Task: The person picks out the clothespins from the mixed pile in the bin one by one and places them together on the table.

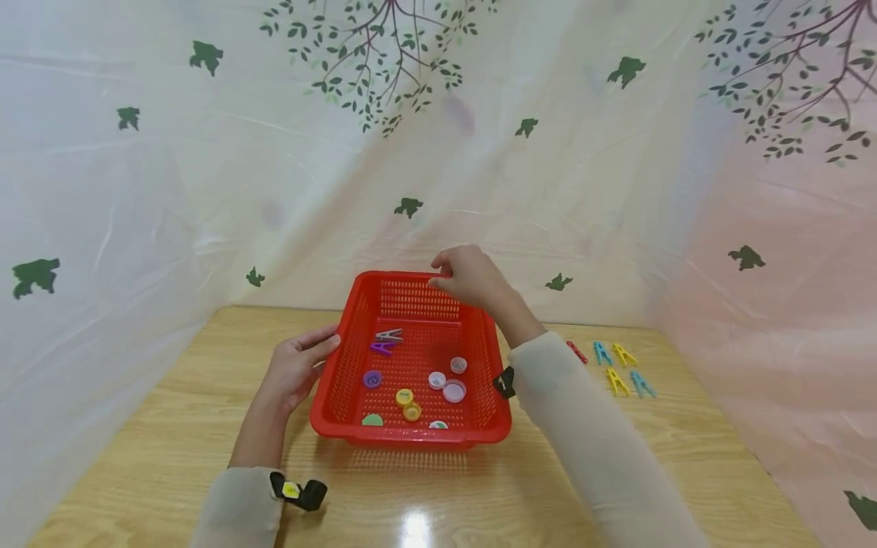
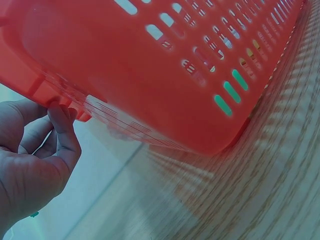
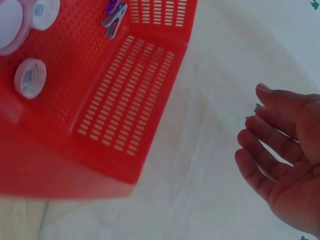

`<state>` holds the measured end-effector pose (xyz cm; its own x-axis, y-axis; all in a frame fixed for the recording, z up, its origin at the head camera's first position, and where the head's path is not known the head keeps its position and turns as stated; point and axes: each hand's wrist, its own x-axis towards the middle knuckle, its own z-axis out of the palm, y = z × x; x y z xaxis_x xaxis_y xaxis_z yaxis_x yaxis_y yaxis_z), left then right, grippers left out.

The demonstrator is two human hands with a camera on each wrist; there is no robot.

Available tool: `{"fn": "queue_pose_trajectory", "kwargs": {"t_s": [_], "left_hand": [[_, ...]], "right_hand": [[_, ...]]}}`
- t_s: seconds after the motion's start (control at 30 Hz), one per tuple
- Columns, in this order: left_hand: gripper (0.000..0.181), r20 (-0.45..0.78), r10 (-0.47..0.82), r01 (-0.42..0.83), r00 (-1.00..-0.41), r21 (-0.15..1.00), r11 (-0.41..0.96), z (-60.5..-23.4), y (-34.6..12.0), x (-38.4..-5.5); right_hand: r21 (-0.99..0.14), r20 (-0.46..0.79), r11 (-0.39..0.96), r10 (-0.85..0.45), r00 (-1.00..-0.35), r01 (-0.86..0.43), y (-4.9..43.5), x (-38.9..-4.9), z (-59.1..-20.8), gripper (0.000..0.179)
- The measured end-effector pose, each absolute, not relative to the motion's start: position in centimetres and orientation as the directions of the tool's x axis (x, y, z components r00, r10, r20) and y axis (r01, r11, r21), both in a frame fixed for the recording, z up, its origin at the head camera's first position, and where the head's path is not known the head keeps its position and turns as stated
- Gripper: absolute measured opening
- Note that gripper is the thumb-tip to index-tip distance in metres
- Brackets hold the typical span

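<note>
A red plastic basket (image 1: 411, 435) stands on the table before me. My left hand (image 1: 293, 365) pinches its left rim between thumb and fingers, as the left wrist view (image 2: 42, 150) also shows. Over the far right corner, my right hand (image 1: 473, 275) hangs with loosely bent fingers and holds nothing; in the right wrist view the hand (image 3: 285, 145) is apart from the basket wall. Inside lie a grey clothespin (image 1: 389, 335) and a purple clothespin (image 1: 382, 348). Several bottle caps are spread nearer me: a purple cap (image 1: 372, 379), a yellow cap (image 1: 404, 396), a pale pink cap (image 1: 454, 391) and others.
To the basket's right, on the wooden table (image 1: 171, 411), lie loose clothespins: a red one (image 1: 577, 352), blue ones (image 1: 602, 352) and yellow ones (image 1: 617, 382). A pale curtain (image 1: 329, 183) printed with leaves hangs behind the table and along its sides.
</note>
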<state>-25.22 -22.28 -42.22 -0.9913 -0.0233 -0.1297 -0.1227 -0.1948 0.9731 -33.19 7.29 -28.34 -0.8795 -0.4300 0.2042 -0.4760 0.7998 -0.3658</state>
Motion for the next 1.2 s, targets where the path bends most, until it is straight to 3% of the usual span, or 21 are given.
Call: {"fn": "queue_pose_trajectory", "kwargs": {"t_s": [0.27, 0.57, 1.2], "left_hand": [[0.058, -0.122, -0.013, -0.117, -0.992, 0.974, -0.194, -42.0, -22.2, -25.1], [0.059, -0.131, -0.018, -0.125, -0.991, 0.972, -0.199, -42.0, -22.3, -25.2], [0.06, -0.13, -0.02, -0.123, -0.991, 0.971, -0.205, -42.2, -22.4, -25.3]], "right_hand": [[-0.399, 0.198, 0.773, -0.453, -0.869, -0.494, 5.4, -33.5, -29.6, 0.031], [-0.431, 0.174, 0.733, -0.504, -0.846, -0.526, 4.0, -34.5, -32.2, 0.042], [-0.498, 0.046, 0.738, -0.502, -0.864, -0.455, 2.0, -35.0, -36.0, 0.047]]}}
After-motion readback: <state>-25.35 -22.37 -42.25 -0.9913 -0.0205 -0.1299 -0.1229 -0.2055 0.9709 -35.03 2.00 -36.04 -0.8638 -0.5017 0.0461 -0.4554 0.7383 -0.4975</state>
